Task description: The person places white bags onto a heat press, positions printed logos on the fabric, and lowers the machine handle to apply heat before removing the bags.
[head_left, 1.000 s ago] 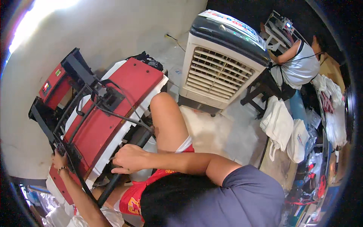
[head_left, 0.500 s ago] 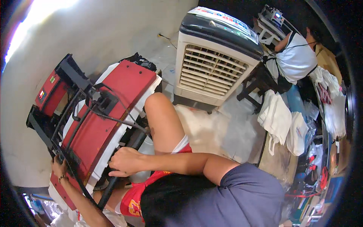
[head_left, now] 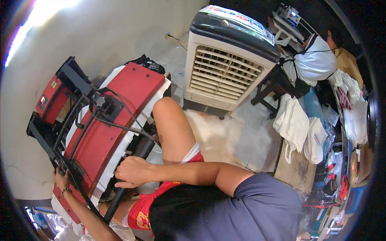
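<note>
A heat press with a long red upper plate (head_left: 116, 108) stands at my left, white material showing along the plate's edges. Its black metal frame (head_left: 42, 134) lies along the far left side. My right hand (head_left: 134, 172) is closed around the padded black handle bar (head_left: 116, 205) at the press's near side. At the lower left end of the plate, my left hand (head_left: 62, 180) has its fingers curled against the black frame; their tips are partly hidden. A small control box (head_left: 50, 98) with a lit display sits behind the plate.
A large air cooler (head_left: 227, 76) stands ahead of me. At right, white cloth bags (head_left: 291, 120) lie on a wooden bench (head_left: 297, 172), near tools and a red cord (head_left: 343, 188). Farther back, a person in white (head_left: 315, 60) sits by another machine (head_left: 287, 24).
The whole view has shifted slightly. Both my hands keep their places on the press. The person at the back has changed posture a little.
</note>
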`<state>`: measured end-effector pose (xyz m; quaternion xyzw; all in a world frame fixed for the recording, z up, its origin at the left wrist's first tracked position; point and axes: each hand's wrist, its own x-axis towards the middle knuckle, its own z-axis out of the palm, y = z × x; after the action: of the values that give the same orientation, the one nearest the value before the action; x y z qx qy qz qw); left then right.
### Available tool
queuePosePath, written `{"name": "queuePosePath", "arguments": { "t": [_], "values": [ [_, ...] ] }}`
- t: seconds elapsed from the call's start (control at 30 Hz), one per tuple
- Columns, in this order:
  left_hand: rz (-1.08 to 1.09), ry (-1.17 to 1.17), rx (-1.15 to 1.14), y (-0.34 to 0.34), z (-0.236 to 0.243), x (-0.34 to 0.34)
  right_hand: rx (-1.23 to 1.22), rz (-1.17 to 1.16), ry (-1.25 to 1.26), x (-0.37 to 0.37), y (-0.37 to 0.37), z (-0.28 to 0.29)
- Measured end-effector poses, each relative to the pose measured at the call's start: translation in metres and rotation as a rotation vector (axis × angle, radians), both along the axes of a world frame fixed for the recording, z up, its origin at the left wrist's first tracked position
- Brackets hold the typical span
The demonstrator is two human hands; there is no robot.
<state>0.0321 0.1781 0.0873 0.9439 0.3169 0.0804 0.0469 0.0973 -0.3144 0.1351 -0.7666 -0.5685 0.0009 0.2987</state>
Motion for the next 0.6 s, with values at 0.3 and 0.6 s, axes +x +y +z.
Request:
{"name": "queuePosePath", "arguments": {
  "t": [0.3, 0.6],
  "values": [
    [0.056, -0.052, 0.051, 0.013, -0.005, -0.023, -0.003, 0.017, 0.056, -0.002, 0.01, 0.007],
    [0.114, -0.354, -0.073, -0.022, 0.037, -0.007, -0.094, 0.027, -0.039, -0.002, 0.011, 0.021]
  ]
}}
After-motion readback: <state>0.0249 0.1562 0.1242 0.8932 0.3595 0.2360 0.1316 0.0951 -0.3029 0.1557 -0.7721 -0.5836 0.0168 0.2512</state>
